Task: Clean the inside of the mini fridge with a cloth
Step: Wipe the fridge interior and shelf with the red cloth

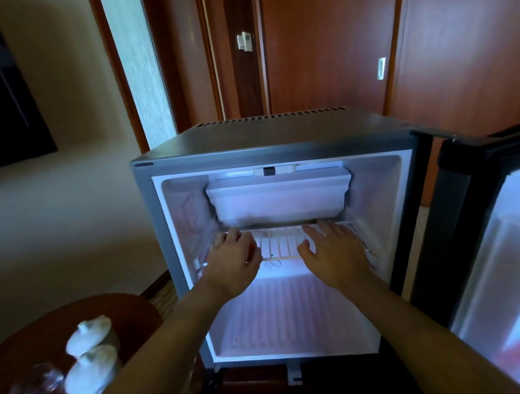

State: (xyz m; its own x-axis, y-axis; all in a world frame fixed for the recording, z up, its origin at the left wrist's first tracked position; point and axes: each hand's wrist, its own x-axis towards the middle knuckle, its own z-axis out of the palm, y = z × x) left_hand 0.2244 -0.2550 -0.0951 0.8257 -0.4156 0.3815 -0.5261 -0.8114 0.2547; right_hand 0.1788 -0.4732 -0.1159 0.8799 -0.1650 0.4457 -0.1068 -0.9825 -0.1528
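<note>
At 7 o'clock, nearest us, a round wooden table carries two white lidded cups and a blurred glass. Our forearms reach up toward 12 o'clock into the mini fridge, its door swung open at 3 o'clock. Our left hand lies palm down on the white wire shelf, fingers loosely bent over its left part, gripping nothing we can see. Our right hand rests flat on the shelf's right part, fingers spread. Above the shelf sits the freezer box. Beyond, at 12 o'clock, wooden doors.
</note>
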